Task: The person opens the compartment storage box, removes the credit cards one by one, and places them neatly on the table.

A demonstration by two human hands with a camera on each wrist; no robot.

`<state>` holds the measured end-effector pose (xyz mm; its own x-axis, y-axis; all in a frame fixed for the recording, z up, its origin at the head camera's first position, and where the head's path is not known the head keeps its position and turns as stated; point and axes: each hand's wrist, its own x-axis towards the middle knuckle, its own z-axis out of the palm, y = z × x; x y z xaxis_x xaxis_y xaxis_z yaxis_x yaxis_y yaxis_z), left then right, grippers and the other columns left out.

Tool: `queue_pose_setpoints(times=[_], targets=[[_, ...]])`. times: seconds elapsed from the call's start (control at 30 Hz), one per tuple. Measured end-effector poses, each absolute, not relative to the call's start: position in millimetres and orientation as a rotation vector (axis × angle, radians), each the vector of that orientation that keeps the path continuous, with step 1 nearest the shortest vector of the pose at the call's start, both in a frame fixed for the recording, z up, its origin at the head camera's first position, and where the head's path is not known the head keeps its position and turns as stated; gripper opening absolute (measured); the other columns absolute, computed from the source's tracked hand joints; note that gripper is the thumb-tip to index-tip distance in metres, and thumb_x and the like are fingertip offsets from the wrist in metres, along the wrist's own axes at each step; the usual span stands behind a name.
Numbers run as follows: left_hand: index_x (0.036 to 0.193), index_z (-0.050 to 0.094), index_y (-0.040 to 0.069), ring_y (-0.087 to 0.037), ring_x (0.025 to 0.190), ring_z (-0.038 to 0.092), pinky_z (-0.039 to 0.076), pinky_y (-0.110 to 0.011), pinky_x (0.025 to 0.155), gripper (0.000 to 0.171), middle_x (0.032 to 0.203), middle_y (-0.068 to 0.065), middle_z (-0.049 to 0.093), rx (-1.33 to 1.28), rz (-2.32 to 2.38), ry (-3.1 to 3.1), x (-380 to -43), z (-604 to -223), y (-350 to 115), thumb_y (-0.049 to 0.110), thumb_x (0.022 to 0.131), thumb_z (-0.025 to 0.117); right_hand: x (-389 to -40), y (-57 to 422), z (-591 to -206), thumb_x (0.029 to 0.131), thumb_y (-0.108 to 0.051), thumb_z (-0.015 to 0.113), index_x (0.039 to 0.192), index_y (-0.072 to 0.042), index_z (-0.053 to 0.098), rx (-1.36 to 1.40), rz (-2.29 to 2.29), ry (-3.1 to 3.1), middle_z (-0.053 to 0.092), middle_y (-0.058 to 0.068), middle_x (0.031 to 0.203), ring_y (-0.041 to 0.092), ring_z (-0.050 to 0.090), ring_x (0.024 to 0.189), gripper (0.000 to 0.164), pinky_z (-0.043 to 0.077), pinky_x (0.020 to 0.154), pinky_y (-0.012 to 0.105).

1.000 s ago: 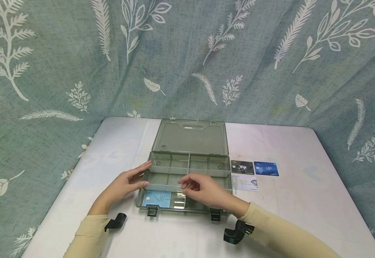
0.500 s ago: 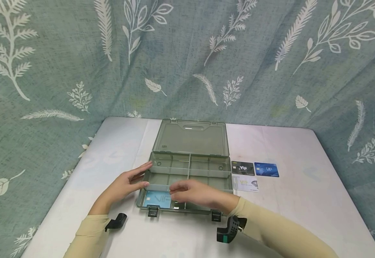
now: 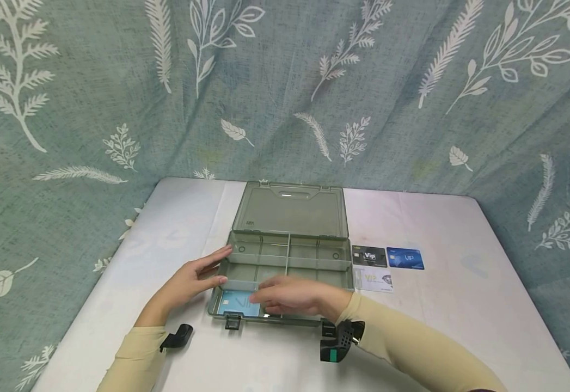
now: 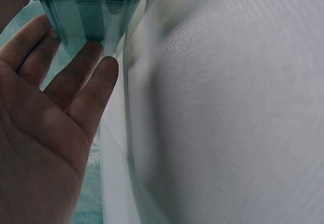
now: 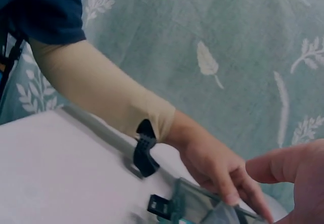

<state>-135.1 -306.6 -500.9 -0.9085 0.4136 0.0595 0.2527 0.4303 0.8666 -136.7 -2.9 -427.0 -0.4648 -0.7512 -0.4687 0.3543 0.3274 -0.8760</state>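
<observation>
A translucent grey-green compartment box (image 3: 255,270) lies with its lid laid back. In its front left compartment is a light blue card (image 3: 233,304) with a chip. My left hand (image 3: 187,279) rests against the box's left side, fingers mostly straight; the left wrist view shows the open palm (image 4: 40,117) with fingertips right at the wall. My right hand (image 3: 294,294) reaches over the front row, its extended index fingertip overlapping the blue card's right edge in the head view. Only part of the right hand (image 5: 298,171) appears in the right wrist view.
Right of the box lie a black VIP card (image 3: 369,256), a blue VIP card (image 3: 405,258) and a white VIP card (image 3: 374,279). The lid (image 3: 290,209) lies behind the box. Two black latches, one of them the left latch (image 3: 233,322), project from the front edge.
My right hand has moved left and slightly down, from above the middle divider to the blue card's right edge. The left hand has kept its place on the box.
</observation>
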Motion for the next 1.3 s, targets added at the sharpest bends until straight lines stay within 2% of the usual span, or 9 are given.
queue_pose_setpoints(times=[0.2, 0.47, 0.6, 0.73, 0.97, 1.3], targets=[[0.156, 0.042, 0.008, -0.026, 0.149, 0.032, 0.037, -0.032, 0.117, 0.067, 0.166, -0.004, 0.030, 0.596, 1.482, 2.513, -135, -501, -306, 0.020, 0.097, 0.072, -135, -11, -431, 0.101, -0.026, 0.062, 0.153, 0.017, 0.021, -0.326, -1.362, 1.512, 0.034, 0.028, 0.158, 0.041, 0.033, 0.147, 0.079, 0.034, 0.121, 0.049], [0.156, 0.043, 0.009, -0.018, 0.149, 0.032, 0.037, -0.033, 0.117, 0.067, 0.166, -0.002, 0.030, 0.592, 1.460, 2.532, -134, -501, -307, 0.022, 0.097, 0.072, -137, -16, -436, 0.102, -0.025, 0.058, 0.152, 0.018, 0.024, -0.326, -1.406, 1.449, 0.028, 0.030, 0.160, 0.043, 0.027, 0.149, 0.074, 0.031, 0.123, 0.049], [0.156, 0.043, 0.010, -0.021, 0.149, 0.033, 0.037, -0.035, 0.117, 0.067, 0.166, -0.002, 0.030, 0.580, 1.453, 2.537, -134, -501, -307, 0.023, 0.097, 0.072, -137, -16, -437, 0.103, -0.024, 0.056, 0.153, 0.019, 0.020, -0.350, -1.414, 1.434, 0.026, 0.031, 0.160, 0.044, 0.026, 0.149, 0.075, 0.029, 0.124, 0.050], [0.156, 0.043, 0.010, -0.027, 0.149, 0.033, 0.037, -0.037, 0.118, 0.067, 0.166, -0.002, 0.030, 0.574, 1.457, 2.533, -135, -501, -307, 0.023, 0.097, 0.072, -136, -14, -437, 0.104, -0.024, 0.054, 0.153, 0.019, 0.018, -0.380, -1.407, 1.441, 0.024, 0.032, 0.161, 0.042, 0.026, 0.150, 0.075, 0.028, 0.124, 0.050], [0.156, 0.042, 0.010, -0.028, 0.148, 0.033, 0.037, -0.036, 0.118, 0.067, 0.166, -0.002, 0.030, 0.573, 1.453, 2.535, -134, -501, -307, 0.022, 0.097, 0.072, -135, -11, -436, 0.104, -0.025, 0.054, 0.153, 0.019, 0.015, -0.394, -1.420, 1.458, 0.023, 0.031, 0.161, 0.040, 0.028, 0.149, 0.076, 0.029, 0.124, 0.048], [0.156, 0.042, 0.010, -0.031, 0.149, 0.033, 0.037, -0.039, 0.118, 0.067, 0.166, -0.002, 0.030, 0.576, 1.453, 2.532, -136, -500, -307, 0.023, 0.097, 0.072, -135, -4, -428, 0.102, -0.023, 0.056, 0.155, 0.015, 0.020, -0.394, -1.457, 1.472, 0.026, 0.028, 0.162, 0.036, 0.036, 0.146, 0.074, 0.033, 0.122, 0.044]])
